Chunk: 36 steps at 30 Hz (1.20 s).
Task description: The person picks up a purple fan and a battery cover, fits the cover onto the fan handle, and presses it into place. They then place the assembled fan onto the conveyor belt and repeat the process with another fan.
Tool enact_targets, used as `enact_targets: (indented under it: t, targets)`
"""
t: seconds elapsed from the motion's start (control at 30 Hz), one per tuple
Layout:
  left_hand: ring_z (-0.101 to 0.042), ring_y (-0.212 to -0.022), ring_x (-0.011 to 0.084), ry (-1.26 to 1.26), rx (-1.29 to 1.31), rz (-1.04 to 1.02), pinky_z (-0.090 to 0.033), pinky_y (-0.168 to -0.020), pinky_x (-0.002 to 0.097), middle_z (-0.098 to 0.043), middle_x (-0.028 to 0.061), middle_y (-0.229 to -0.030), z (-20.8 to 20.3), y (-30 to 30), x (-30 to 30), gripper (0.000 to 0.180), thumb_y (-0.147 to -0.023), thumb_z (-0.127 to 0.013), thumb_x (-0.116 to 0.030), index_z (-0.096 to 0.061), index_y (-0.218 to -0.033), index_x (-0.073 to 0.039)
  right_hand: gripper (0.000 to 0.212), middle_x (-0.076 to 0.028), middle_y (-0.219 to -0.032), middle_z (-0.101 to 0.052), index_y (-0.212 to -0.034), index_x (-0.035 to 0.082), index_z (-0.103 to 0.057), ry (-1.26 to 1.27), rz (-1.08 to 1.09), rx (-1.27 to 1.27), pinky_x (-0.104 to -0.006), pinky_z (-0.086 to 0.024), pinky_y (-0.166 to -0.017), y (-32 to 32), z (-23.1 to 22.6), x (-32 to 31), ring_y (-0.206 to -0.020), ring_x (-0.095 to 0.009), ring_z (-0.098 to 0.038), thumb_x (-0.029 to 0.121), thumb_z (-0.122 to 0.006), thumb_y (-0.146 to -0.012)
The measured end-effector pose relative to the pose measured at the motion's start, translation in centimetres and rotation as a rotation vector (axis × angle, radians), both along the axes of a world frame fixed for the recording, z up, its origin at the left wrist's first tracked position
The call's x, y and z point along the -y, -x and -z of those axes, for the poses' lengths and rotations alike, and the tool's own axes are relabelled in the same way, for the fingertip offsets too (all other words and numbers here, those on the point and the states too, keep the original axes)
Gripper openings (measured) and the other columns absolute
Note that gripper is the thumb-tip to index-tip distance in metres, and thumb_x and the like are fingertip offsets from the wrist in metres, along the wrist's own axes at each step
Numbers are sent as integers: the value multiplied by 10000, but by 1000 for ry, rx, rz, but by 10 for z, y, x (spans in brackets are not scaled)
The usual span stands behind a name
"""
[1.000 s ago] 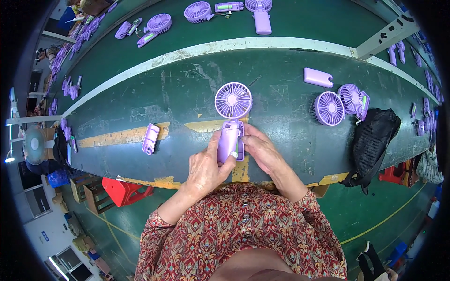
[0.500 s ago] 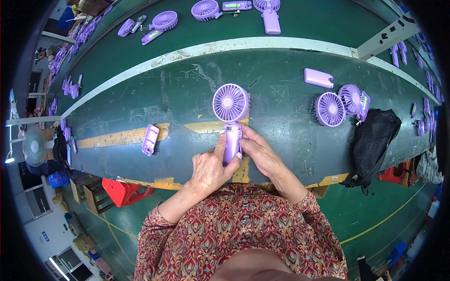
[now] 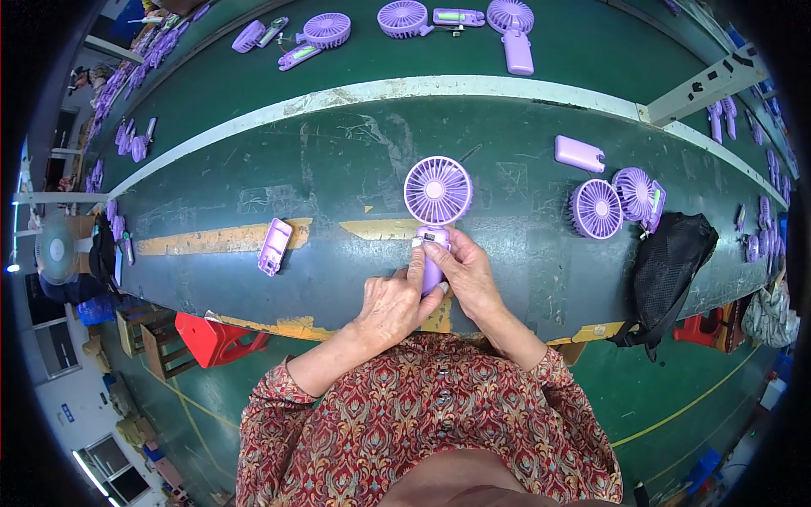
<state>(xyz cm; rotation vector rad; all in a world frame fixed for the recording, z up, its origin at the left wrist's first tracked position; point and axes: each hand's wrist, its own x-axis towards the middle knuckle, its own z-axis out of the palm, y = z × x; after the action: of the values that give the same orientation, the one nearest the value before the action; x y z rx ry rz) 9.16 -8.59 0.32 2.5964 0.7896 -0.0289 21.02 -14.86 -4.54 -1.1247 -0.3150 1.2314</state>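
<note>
A purple handheld fan lies on the green worktable in front of me, its round grille pointing away and its handle toward me. My left hand grips the handle from the left, with the index finger pressed near its upper end. From the right, my right hand closes on the same handle, its thumb lying across the front near the neck. The two hands cover much of the handle. Left of them lies a loose purple handle shell, its hollow inside facing up.
At right lie a purple cover, two fan heads and a black mesh bag at the table edge. Beyond a white rail, several fans rest on a green surface. A red stool stands below the table at left.
My right thumb has moved from the handle's side onto its front, near the neck. The whole scene has shifted slightly in view; my left hand keeps its hold on the fan.
</note>
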Motion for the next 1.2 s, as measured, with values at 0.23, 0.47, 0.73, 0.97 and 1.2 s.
enact_targets:
  t: [0.23, 0.47, 0.73, 0.97, 1.2]
  targets:
    - [-656, -676, 306, 720, 184, -249, -512, -612, 382, -638, 208, -797, 19, 8, -16, 508, -830, -616, -355, -464, -1076, 63, 305, -67, -1078, -602, -1197, 1, -505, -106, 47, -176, -265, -468, -831, -7, 2, 8, -933, -108, -569, 85, -536, -906]
    - [-646, -749, 360, 792, 371, -110, -504, -675, 433, -634, 211, -827, 3, 1, -14, 443, -842, -540, -254, -451, -1114, 85, 461, -124, -1158, -559, -1250, 10, -421, -196, -21, -166, -353, -421, -958, -8, -22, 12, -1072, -200, -551, 150, -621, -858]
    - [-640, -722, 367, 687, 325, -123, -500, -656, 424, -620, 227, -765, 7, -7, -16, 368, -812, -535, -233, -514, -1000, 82, 376, -113, -1094, -590, -1198, 25, -475, -159, 66, -228, -339, -462, -897, -8, -23, 6, -978, -183, -587, 132, -604, -861]
    - [-582, -520, 165, 940, 266, -183, -470, -511, 314, -593, 93, -650, 24, -4, -22, 348, -867, -496, -282, -521, -1035, 21, 342, -108, -1142, -597, -1204, 55, -470, -170, -40, -351, -321, -509, -815, -5, -8, 2, -967, -164, -594, 133, -577, -889]
    - [-592, -630, 149, 745, 475, -178, -478, -591, 298, -621, 95, -710, 34, -12, -34, 342, -882, -572, -250, -507, -1084, 19, 316, -100, -971, -633, -1136, 29, -471, -68, 9, 247, -291, -530, -729, -73, -29, -32, -858, -158, -631, 128, -601, -865]
